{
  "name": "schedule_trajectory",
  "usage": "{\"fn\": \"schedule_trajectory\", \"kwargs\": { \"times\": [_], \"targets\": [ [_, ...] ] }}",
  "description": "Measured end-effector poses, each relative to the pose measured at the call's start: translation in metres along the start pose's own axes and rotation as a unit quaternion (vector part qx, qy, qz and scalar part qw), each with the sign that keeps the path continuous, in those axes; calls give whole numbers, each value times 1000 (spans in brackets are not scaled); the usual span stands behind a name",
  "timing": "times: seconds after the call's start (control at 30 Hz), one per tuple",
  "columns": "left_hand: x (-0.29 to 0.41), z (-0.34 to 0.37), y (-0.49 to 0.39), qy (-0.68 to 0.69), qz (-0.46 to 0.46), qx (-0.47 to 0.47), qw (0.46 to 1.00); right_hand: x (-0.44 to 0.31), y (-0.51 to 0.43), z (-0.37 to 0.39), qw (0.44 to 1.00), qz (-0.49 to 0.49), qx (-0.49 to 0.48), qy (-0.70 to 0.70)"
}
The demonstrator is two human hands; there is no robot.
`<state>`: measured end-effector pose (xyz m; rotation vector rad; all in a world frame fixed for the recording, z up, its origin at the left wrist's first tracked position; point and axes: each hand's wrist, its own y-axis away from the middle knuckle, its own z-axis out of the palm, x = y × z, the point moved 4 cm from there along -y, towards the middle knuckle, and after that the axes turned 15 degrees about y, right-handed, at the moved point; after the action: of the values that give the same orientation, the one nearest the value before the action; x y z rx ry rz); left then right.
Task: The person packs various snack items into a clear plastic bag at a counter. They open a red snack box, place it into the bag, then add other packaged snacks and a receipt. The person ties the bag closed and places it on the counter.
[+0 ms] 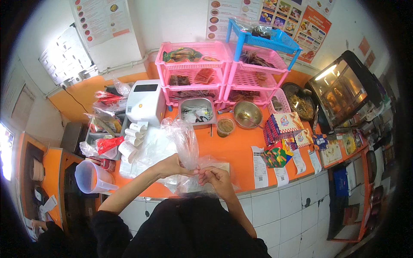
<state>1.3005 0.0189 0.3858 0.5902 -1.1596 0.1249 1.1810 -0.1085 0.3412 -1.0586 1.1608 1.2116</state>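
A clear plastic bag (pixel 188 145) is gathered in front of me at the counter's near edge. Around its gathered part, my left hand (pixel 174 166) is closed, with the bag's loose end rising above it. My right hand (pixel 216 181) pinches at the plastic close beside the left fingertips. Whatever the fingers pinch is too fine to make out. More clear plastic spreads below both hands. Flat plastic bags (pixel 155 145) lie to the left, with curled paper receipts (pixel 132 138) by them.
Behind are a steel tray with scissors (pixel 197 111), a tub of brown paste (pixel 225 126), a metal bowl (pixel 247 114) and pink racks (pixel 193 66). Food boxes (pixel 284 124) and receipts (pixel 259 167) stand right, a plastic jug (pixel 93 177) left. Another person's hand (pixel 39 224) shows far left.
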Motion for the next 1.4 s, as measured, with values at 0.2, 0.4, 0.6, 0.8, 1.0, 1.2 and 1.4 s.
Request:
{"fn": "schedule_trajectory", "kwargs": {
  "times": [0.2, 0.4, 0.6, 0.8, 1.0, 1.2, 1.4],
  "targets": [
    [0, 5, 13, -36, 23, 7, 999, -5, 3, 1, 998, -38, 32, 49],
    [1, 23, 15, -509, 282, -28, 813, -12, -10, -10, 995, 48, 81, 23],
    [19, 45, 29, -632, 319, -114, 697, -18, -45, -11, 969, -56, -109, 213],
    [31, 56, 23, -702, 421, -209, 536, -21, -78, -7, 914, -118, -290, 259],
    [19, 33, 30, -633, 416, -112, 643, -26, -79, -5, 938, 7, -262, 228],
    [-11, 39, 40, -269, 351, 171, 880, -13, -41, -8, 998, 11, -42, 37],
    [-32, 47, 47, -262, 388, 221, 856, -5, -29, -6, 998, 44, 26, 34]
  ]
}}
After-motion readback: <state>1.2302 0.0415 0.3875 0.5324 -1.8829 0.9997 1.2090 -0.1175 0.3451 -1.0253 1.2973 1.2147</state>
